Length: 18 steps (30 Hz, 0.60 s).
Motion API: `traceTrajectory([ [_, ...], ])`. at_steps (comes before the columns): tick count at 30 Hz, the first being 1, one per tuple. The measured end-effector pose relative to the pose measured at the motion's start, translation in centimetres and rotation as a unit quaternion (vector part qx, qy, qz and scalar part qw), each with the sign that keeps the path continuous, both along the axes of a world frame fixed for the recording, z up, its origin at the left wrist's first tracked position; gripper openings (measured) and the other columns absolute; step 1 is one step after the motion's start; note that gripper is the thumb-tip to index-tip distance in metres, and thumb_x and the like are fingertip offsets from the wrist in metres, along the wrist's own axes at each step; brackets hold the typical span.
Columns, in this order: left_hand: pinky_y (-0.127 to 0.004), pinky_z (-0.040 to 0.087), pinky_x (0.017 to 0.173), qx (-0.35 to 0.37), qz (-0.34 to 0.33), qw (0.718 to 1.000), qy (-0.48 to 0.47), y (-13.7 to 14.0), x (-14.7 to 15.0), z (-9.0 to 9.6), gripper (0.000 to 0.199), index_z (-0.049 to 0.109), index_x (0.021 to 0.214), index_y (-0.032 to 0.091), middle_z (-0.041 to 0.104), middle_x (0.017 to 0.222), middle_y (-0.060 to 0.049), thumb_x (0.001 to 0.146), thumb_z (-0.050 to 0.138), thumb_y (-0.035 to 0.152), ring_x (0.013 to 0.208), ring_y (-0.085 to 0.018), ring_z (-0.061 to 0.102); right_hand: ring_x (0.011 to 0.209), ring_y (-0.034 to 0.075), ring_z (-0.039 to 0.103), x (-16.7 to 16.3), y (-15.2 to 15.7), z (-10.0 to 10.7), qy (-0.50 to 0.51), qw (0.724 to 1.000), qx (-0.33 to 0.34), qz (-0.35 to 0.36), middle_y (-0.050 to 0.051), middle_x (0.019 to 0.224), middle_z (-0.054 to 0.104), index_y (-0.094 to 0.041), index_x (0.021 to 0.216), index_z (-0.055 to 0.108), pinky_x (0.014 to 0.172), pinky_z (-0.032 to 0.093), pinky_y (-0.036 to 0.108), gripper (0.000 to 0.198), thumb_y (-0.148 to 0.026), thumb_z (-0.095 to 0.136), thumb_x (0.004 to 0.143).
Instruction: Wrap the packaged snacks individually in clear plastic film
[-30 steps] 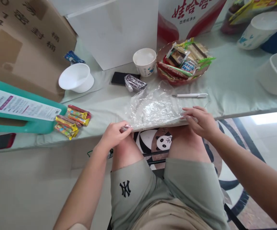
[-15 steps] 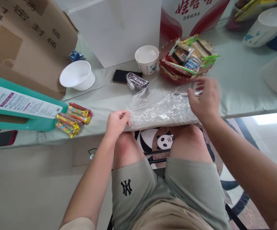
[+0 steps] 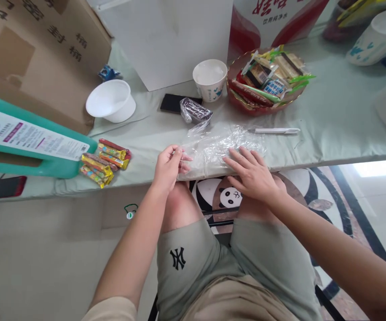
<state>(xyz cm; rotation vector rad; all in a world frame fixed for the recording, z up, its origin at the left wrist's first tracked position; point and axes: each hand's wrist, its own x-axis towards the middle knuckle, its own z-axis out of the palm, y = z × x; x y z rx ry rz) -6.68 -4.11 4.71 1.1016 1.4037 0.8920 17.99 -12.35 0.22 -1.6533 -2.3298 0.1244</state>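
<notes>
A crumpled sheet of clear plastic film (image 3: 213, 149) lies along the table's front edge. My left hand (image 3: 169, 167) pinches its left edge between thumb and finger, other fingers curled. My right hand (image 3: 251, 174) rests open on the film's right part, fingers spread and palm down. Just beyond the film's right end is a slim white pen-like tool (image 3: 276, 131) with a grey tip, touched by neither hand. A dark block (image 3: 196, 111) wrapped in clear plastic sits at the film's far left corner, partly over a black phone (image 3: 171, 103).
Behind stand a white bowl (image 3: 111, 101), a paper cup (image 3: 209, 80) and a red bowl (image 3: 263, 109) of wrapped snacks. To the left are snack sticks (image 3: 104, 161), a green jug (image 3: 69, 165) and a cardboard box (image 3: 46, 84). Another cup (image 3: 376, 40) is at far right.
My right hand has come left and down from beside the white pen-like tool and now lies flat on the film. My left hand stays at the film's left edge.
</notes>
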Motion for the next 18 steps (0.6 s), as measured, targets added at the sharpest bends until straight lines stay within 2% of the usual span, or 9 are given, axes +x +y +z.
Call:
traceTrajectory([
  [2,-0.018,0.03,0.038,-0.005,0.02,0.999,0.048,0.4,-0.3,-0.2,0.021,0.06,0.088,0.02,0.055,0.054,0.005,0.09,0.058,0.041,0.038,-0.008,0.043,0.149,0.038,0.039,0.0,0.0,-0.2,-0.011,1.0,-0.003,0.0,0.01,0.16,0.046,-0.024,0.149,0.051,0.117,0.035,0.058,0.053,-0.035,0.055,0.097],
  [5,-0.021,0.03,0.041,0.029,0.054,0.981,0.183,1.9,-1.8,-0.8,0.015,0.062,0.09,0.02,0.049,0.048,0.006,0.091,0.056,0.034,0.04,-0.012,0.045,0.148,0.037,0.041,0.0,-0.1,-0.2,-0.023,1.0,0.002,0.0,0.012,0.16,0.046,-0.022,0.148,0.052,0.117,0.036,0.055,0.052,-0.032,0.055,0.097],
  [8,-0.024,0.036,0.051,0.093,0.107,0.933,0.33,2.6,-3.0,-0.9,0.009,0.062,0.092,0.02,0.055,0.056,0.004,0.088,0.059,0.027,0.052,-0.014,0.053,0.146,0.036,0.044,-0.2,-0.1,-0.2,-0.022,1.0,0.008,-0.008,0.012,0.158,0.049,-0.021,0.145,0.055,0.116,0.037,0.055,0.049,-0.027,0.054,0.096],
  [10,-0.025,0.04,0.057,0.169,0.133,0.899,0.382,1.6,-2.9,-0.5,0.011,0.062,0.095,0.02,0.059,0.064,0.003,0.087,0.058,0.026,0.059,-0.014,0.056,0.145,0.036,0.046,-0.3,0.0,-0.4,-0.003,1.0,0.016,-0.016,0.012,0.156,0.052,-0.021,0.142,0.058,0.114,0.038,0.055,0.047,-0.025,0.054,0.096],
  [12,-0.028,0.046,0.066,0.273,0.054,0.883,0.378,-0.6,-1.9,0.4,0.012,0.063,0.095,0.02,0.065,0.073,0.0,0.087,0.058,0.027,0.066,-0.015,0.06,0.142,0.035,0.049,-0.3,0.0,-0.7,0.034,0.999,0.029,-0.021,0.012,0.151,0.057,-0.021,0.133,0.064,0.113,0.04,0.055,0.039,-0.023,0.055,0.095],
  [13,-0.03,0.049,0.072,0.326,-0.044,0.875,0.354,-1.8,-1.2,0.8,0.012,0.064,0.093,0.02,0.068,0.079,-0.002,0.086,0.059,0.029,0.073,-0.016,0.063,0.14,0.035,0.052,-0.3,0.0,-0.9,0.059,0.997,0.035,-0.022,0.012,0.146,0.061,-0.022,0.125,0.068,0.112,0.04,0.054,0.033,-0.023,0.055,0.094],
  [15,-0.037,0.052,0.089,0.401,-0.228,0.833,0.307,-4.0,-0.3,1.8,0.013,0.068,0.092,0.021,0.072,0.094,-0.005,0.085,0.064,0.032,0.092,-0.021,0.067,0.134,0.034,0.057,0.0,-0.2,-0.7,0.13,0.991,0.038,-0.014,0.01,0.132,0.071,-0.023,0.104,0.072,0.11,0.041,0.054,0.021,-0.022,0.055,0.093],
  [17,-0.042,0.05,0.099,0.424,-0.278,0.821,0.263,-5.1,-0.5,2.4,0.013,0.07,0.094,0.023,0.073,0.104,-0.006,0.086,0.066,0.033,0.105,-0.023,0.066,0.123,0.032,0.066,0.6,-0.8,0.2,0.228,0.973,0.014,-0.012,0.008,0.112,0.077,-0.024,0.089,0.07,0.108,0.043,0.054,0.013,-0.024,0.056,0.09],
  [18,-0.043,0.05,0.101,0.42,-0.257,0.838,0.233,-5.1,-1.1,2.6,0.013,0.071,0.094,0.024,0.072,0.107,-0.006,0.088,0.064,0.034,0.108,-0.024,0.065,0.113,0.031,0.07,1.0,-1.1,1.0,0.291,0.956,-0.012,-0.025,0.006,0.103,0.078,-0.024,0.086,0.068,0.104,0.046,0.053,0.01,-0.026,0.058,0.088],
])
